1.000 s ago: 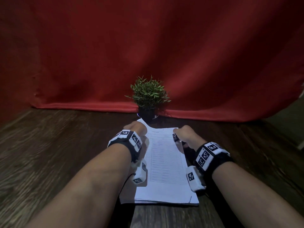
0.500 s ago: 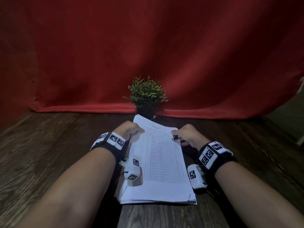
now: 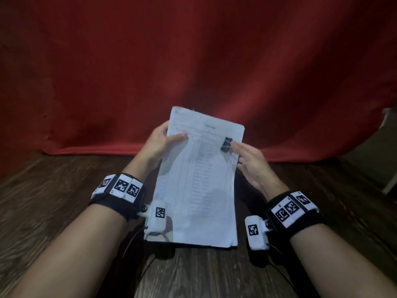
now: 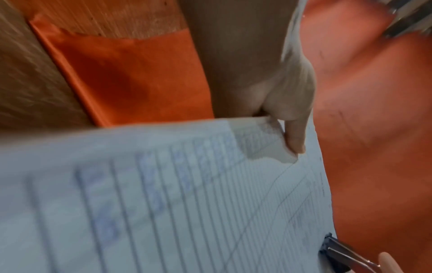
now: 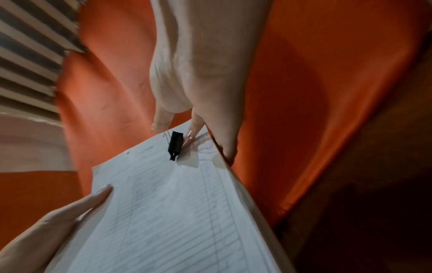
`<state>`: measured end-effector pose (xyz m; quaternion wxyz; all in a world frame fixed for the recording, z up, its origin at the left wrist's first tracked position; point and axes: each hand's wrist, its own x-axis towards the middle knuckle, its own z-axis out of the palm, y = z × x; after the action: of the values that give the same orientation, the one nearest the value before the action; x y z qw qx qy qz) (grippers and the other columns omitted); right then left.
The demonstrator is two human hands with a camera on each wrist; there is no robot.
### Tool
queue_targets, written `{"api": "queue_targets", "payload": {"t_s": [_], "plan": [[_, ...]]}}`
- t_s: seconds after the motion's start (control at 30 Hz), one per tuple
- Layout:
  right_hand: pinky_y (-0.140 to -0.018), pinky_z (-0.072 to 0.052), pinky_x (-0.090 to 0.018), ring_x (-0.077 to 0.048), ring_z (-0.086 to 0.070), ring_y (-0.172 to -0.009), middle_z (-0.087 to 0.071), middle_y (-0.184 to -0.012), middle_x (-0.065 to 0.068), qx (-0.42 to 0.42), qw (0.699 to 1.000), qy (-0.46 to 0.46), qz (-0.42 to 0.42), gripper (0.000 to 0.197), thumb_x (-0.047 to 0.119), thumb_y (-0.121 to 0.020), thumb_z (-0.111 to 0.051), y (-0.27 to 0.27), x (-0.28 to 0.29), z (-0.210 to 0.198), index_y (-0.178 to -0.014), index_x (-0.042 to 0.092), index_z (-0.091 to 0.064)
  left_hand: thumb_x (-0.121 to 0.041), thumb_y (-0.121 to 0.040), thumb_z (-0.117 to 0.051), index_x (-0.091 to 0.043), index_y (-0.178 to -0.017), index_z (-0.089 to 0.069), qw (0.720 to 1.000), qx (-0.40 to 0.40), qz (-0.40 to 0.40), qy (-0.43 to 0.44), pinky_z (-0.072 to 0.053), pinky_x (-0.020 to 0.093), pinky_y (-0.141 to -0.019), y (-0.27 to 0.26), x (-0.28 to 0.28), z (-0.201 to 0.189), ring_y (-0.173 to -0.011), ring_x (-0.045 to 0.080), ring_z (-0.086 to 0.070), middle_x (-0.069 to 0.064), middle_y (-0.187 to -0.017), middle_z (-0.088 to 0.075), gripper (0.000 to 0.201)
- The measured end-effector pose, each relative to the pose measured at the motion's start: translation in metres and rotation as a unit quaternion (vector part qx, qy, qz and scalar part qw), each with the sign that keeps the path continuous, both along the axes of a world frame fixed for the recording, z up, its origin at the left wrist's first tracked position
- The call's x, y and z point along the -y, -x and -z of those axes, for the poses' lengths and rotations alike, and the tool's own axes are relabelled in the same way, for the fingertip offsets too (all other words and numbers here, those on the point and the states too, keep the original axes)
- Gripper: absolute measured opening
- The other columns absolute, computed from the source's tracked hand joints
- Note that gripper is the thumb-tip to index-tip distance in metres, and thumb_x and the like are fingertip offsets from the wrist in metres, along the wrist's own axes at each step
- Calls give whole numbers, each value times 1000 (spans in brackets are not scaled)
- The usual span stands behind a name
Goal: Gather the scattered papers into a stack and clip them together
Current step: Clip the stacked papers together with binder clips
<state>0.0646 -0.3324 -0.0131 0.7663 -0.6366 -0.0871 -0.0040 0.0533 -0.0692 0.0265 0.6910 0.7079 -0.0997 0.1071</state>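
While the left hand (image 3: 160,140) grips the left edge of the stack of papers (image 3: 197,186), its thumb lies flat across the top sheet and its fingers are curled behind the pile; the left wrist view confirms the thumb (image 4: 295,136) pressed down on the printed page (image 4: 163,203); the stack is raised and tilted, its far end lifted toward the red cloth (image 3: 193,61) and its near end low over the wooden table (image 3: 53,211), though whether the near edge touches the table cannot be told; the sheets lie squared together, the top one printed with a ruled table; toward the upper right of the top sheet sits a black binder clip (image 3: 226,144); the right wrist view shows the clip (image 5: 175,145) standing on the face of the page, short of the right edge, with its wire handles pinched between thumb and forefinger; whether its mouth has closed over any sheet cannot be told; the right hand (image 3: 249,160) thus grasps the clip, its remaining fingers curled along the right edge of the stack; both wrists carry black bands with white coded tags; at the far right edge a pale object stands, too little shown to identify.
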Motion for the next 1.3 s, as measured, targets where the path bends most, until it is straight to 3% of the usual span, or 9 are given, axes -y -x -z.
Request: {"api": "queue_targets", "payload": {"t_s": [0.1,0.3,0.43,0.6,0.8,0.9,1.03,1.2,1.3], "plan": [[-90,-55,-33,-19,-75,-100,-78,-111,-9,110,993,5,33,13,20,-97,-69,12,-3,-34,-106,14,-76,-2,-97,-70,-22,-116,-66,997,76,-18,27,-63,38,-76,11,-1,-26,-92,23,-78,5,-107,-80,28],[-101,-54,-29,-8,-66,-112,-62,-118,-1,244,962,96,79,24,17,-93,-75,31,0,-47,-117,11,-75,-6,-98,-70,-25,-126,-51,973,211,-82,-42,-60,28,-87,24,2,-20,-106,5,-71,-6,-118,-67,39],[-100,-53,-29,-12,-66,-115,-61,-127,-11,219,968,94,78,35,18,-92,-76,27,0,-22,-122,3,-71,-10,-96,-71,-24,-139,-41,979,176,-101,11,-59,28,-87,21,-4,9,-112,11,-71,1,-127,-66,54],[-102,-52,-29,-13,-66,-118,-62,-126,-9,225,969,71,75,47,34,-85,-80,23,-7,-18,-122,7,-71,-16,-85,-57,-15,-124,-55,968,144,-131,158,-55,26,-82,19,3,7,-94,10,-68,3,-107,-67,39],[-109,-49,-36,-20,-63,-125,-60,-124,6,252,964,38,74,58,46,-81,-76,21,-6,-21,-125,8,-69,-24,-95,-53,-17,-106,-48,967,198,-103,121,-51,18,-73,19,8,-2,-85,1,-63,1,-103,-59,14],[-110,-49,-37,-18,-63,-125,-62,-126,7,237,968,46,63,51,48,-80,-77,20,-4,-20,-121,19,-70,-29,-91,-67,-16,-110,-48,974,186,-95,90,-55,25,-77,15,2,-2,-89,5,-68,-2,-105,-66,30],[-112,-49,-41,-19,-64,-124,-65,-133,-9,222,972,58,51,41,42,-83,-83,23,-1,-13,-118,25,-70,-15,-88,-76,-7,-124,-51,984,142,-58,90,-62,32,-77,17,-6,-1,-94,18,-75,5,-109,-74,45],[-108,-50,-30,-15,-65,-124,-64,-134,-13,223,973,47,29,35,27,-85,-74,29,2,-16,-118,19,-68,-3,-90,-78,-4,-133,-47,990,128,-30,44,-62,30,-79,17,-15,-10,-99,17,-77,3,-111,-76,53],[-100,-50,-22,-5,-65,-118,-62,-128,-4,231,971,46,29,32,27,-84,-72,31,-2,-17,-115,21,-68,-13,-87,-80,-5,-132,-55,992,94,-8,89,-62,32,-79,18,-12,-8,-101,22,-78,8,-115,-78,52]]}}
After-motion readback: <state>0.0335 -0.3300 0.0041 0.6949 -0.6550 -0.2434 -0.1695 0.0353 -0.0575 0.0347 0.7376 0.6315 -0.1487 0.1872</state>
